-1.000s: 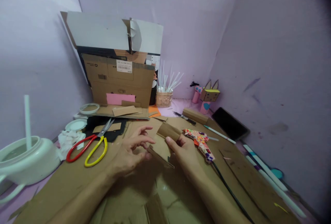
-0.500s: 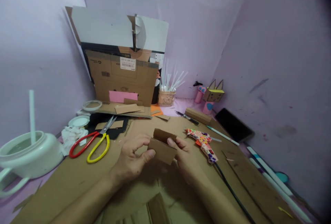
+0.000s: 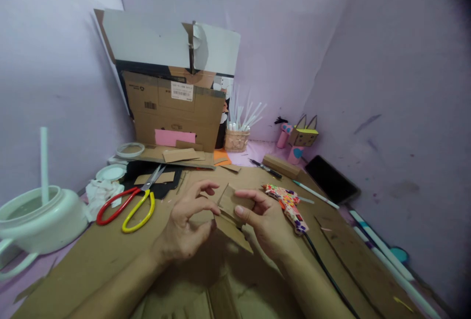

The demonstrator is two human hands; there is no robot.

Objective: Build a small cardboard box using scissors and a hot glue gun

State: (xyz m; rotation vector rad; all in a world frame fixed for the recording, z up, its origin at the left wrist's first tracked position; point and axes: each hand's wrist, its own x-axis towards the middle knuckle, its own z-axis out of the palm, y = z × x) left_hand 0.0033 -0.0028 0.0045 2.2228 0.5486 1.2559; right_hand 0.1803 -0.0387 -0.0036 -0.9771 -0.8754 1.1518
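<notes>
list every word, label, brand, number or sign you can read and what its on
No words or numbers are readable.
White label on the standing cardboard: barcode and print, too small to read.
Same cardboard, further left: a barcode-like block, and what looks like a recycling sign beside blurred print.
Cardboard piece in the right hand: no print visible.

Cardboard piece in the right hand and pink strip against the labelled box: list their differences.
The cardboard piece is brown; the strip is pink. The cardboard piece is bent; the strip looks flat. The right hand holds the cardboard piece; the strip is against the labelled box. Both look thin.
</notes>
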